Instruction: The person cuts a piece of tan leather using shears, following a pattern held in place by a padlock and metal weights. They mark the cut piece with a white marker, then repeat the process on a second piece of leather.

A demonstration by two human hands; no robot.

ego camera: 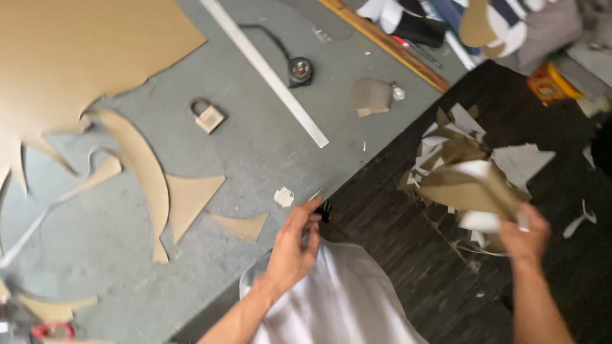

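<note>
The right hand (526, 234) holds a loose bundle of scraps (468, 175), brown card and white paper offcuts, up over the dark floor (395, 248) beside the tabletop (255, 146). The left hand (294, 245) rests at the tabletop's edge with fingers curled on the rim of a white bag (338, 306); a small dark thing sits at its fingertips, but blur hides whether it is gripped. The scraps look light, thin and floppy, with ragged points that could slide out of a one-handed hold; a grip low around the bundle's gathered base looks safest, pinching several layers together. The bag looks soft and limp, best held at its rim. On the tabletop lie a large brown card sheet (76, 51) with curved cut-outs, a brass padlock (207, 116), a white strip (268, 70) and a black tape measure (299, 70). No labels or signs are legible; an orange object (549, 84) sits far right.
</note>
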